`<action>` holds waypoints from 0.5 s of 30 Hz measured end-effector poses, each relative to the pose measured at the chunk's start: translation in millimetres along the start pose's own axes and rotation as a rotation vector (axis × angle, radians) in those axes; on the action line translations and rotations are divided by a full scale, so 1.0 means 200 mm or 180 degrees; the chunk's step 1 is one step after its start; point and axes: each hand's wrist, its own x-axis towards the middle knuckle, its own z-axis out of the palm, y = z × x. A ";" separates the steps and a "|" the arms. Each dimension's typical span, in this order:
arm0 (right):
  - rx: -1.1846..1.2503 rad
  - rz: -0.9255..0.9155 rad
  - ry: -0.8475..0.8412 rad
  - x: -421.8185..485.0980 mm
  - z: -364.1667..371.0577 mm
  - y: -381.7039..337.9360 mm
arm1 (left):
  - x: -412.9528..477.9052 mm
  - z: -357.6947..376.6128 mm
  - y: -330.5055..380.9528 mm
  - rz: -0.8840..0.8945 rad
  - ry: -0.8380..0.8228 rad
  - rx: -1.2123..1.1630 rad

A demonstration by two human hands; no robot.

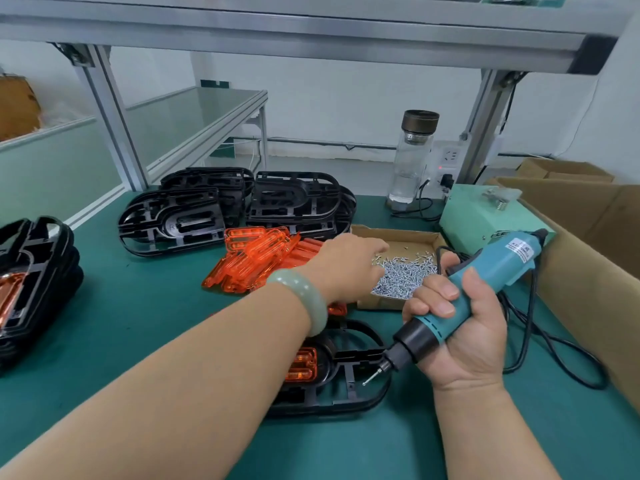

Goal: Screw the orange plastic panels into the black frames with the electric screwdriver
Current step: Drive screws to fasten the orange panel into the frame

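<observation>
Reaching the left hand [349,268] across into the cardboard tray [398,233], fingertips down among the screws [405,275]. Not able to tell whether pinching one, the back of the hand hiding the tips.

Gripping the electric screwdriver [495,271] in the right hand [464,327], just nearer than the tray, fingers and thumb wrapping fully round the barrel. Pointing the bit [372,377] down over the black frame [349,386], which is lying nearer than the tray and partly under the left forearm. Noting one orange panel [303,363] already sitting inside that frame.

Noting the pile of orange panels [256,258] against the tray's left side, a stack of black frames [194,216] beyond the pile, and a second stack [34,282] far left of the tray.

Judging handling:
- Screws: tiny, smooth, probably slipping easily. Pinching by the head.
- Panels: thin, light, stiff, likely cracking if overdriven. Taking by the long edges.
- Frame: light, open-ribbed, likely skating under the driver's push. Pressing down on the rim close to the screw hole.

Checking room: watching the cable [540,341] looping right of the tray, with the cardboard box [588,237] walling that side. Keeping off the bottle [414,157] standing behind the tray. Finding bare green surface [173,306] nearer than the tray, left of the frame, for swinging the forearm back.
</observation>
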 end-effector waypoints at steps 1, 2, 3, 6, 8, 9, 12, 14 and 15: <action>-0.0043 -0.0017 0.0044 0.00 -0.01 0.00 | 0.05 0.02 0.02 -0.0134 -0.0124 0.0126; -0.0083 -0.0039 0.0073 0.00 -0.01 0.00 | 0.09 0.04 0.03 -0.0273 -0.0276 0.0224; -0.0102 -0.0053 0.0078 0.00 -0.01 0.00 | 0.12 0.06 0.04 -0.0405 -0.0456 0.0282; -0.0192 -0.0094 0.0073 0.01 -0.02 0.01 | 0.17 0.13 0.05 -0.0753 -0.0971 0.0602; -0.0224 -0.0103 0.0070 0.01 -0.02 0.02 | 0.18 0.15 0.05 -0.0883 -0.1063 0.0871; -0.0224 -0.0101 0.0074 0.01 -0.02 0.02 | 0.19 0.15 0.05 -0.0845 -0.0955 0.0945; -0.0183 -0.0071 0.0092 0.00 -0.02 0.02 | 0.18 0.13 0.06 -0.0445 -0.0454 0.1162; -0.0193 -0.0032 0.0058 0.00 -0.01 0.02 | 0.16 0.12 0.07 -0.0342 -0.0111 0.1144; -0.0190 -0.0010 0.0017 0.00 -0.01 0.02 | 0.15 0.12 0.08 -0.0367 0.0055 0.0972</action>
